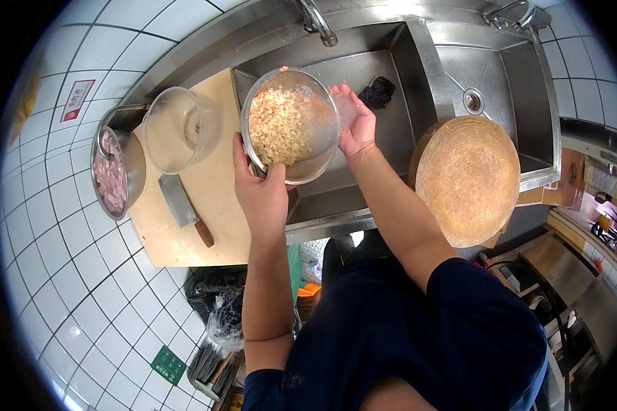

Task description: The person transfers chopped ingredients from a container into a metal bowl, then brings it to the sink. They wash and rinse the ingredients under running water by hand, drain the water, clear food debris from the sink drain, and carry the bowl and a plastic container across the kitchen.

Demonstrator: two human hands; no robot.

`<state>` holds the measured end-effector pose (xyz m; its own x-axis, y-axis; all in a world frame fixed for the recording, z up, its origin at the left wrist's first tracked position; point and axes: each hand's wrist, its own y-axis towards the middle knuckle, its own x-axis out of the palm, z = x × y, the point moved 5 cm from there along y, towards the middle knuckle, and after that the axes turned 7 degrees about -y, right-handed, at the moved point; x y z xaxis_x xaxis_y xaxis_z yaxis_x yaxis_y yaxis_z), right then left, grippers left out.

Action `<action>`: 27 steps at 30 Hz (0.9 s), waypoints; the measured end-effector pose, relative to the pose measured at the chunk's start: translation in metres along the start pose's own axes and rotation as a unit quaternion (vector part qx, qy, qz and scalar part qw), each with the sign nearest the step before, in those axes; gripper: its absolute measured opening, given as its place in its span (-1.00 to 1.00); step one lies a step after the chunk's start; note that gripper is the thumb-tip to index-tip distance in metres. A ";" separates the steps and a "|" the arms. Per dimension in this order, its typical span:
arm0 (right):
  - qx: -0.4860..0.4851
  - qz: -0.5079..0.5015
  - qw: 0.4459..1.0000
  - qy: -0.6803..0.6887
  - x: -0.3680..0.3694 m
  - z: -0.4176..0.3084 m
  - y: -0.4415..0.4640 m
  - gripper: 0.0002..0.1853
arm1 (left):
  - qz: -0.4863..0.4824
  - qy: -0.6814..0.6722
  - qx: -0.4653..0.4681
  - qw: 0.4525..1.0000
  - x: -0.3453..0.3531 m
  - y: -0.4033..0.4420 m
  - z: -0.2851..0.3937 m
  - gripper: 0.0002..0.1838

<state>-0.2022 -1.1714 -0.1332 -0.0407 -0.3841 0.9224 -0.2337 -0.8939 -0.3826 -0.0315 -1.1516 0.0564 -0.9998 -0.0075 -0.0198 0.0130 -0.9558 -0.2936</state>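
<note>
A round container (325, 123) holds chopped, pale yellow and orange food (281, 123) and is tilted over the left edge of the sink. My left hand (262, 179) grips its near rim, with the thumb on top and the fingers partly hidden below. On the container's right side, my right hand (356, 122) presses against the wall, its fingers partly behind the clear side. Another rounded rim shows just beneath the container; whether it is a separate bowl I cannot tell.
A cleaver (178, 202) and an empty clear tub (178, 130) lie on the wooden board (226, 233). Left of them stands a metal bowl (137, 168) of pink meat. The sink (391, 161) holds a black scrubber (377, 92). A round chopping block (469, 178) sits at the right.
</note>
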 end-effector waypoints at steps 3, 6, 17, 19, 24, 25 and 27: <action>-0.003 0.015 1.000 -0.004 -0.003 0.000 0.001 -0.80 | -0.005 0.006 0.014 1.000 0.000 -0.001 0.001 -0.16; 0.000 0.011 1.000 0.005 -0.003 0.001 0.001 -0.79 | -0.003 0.006 0.020 1.000 0.000 0.000 -0.001 -0.16; 0.017 -0.005 0.998 0.059 -0.004 0.007 0.002 -0.78 | 0.015 0.025 0.015 0.999 -0.003 0.000 -0.001 -0.15; 0.021 -0.008 0.998 0.066 -0.006 0.009 0.003 -0.78 | 0.018 0.017 0.016 1.000 -0.003 0.000 -0.001 -0.16; 0.029 0.000 0.997 0.072 -0.011 0.010 0.002 -0.80 | 0.029 0.042 0.014 0.999 -0.008 0.001 -0.002 -0.15; 0.033 0.003 0.997 0.076 -0.013 0.010 0.002 -0.80 | 0.029 0.044 0.015 0.999 -0.008 0.001 -0.003 -0.15; 0.040 0.009 0.996 0.084 -0.016 0.011 0.003 -0.80 | 0.033 0.049 0.019 0.998 -0.009 0.001 -0.004 -0.15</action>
<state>-0.1920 -1.1706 -0.1493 -0.2076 -0.3631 0.9083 -0.1530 -0.9051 -0.3968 -0.0222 -1.1518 0.0528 -0.9903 -0.0436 -0.1322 0.0761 -0.9647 -0.2519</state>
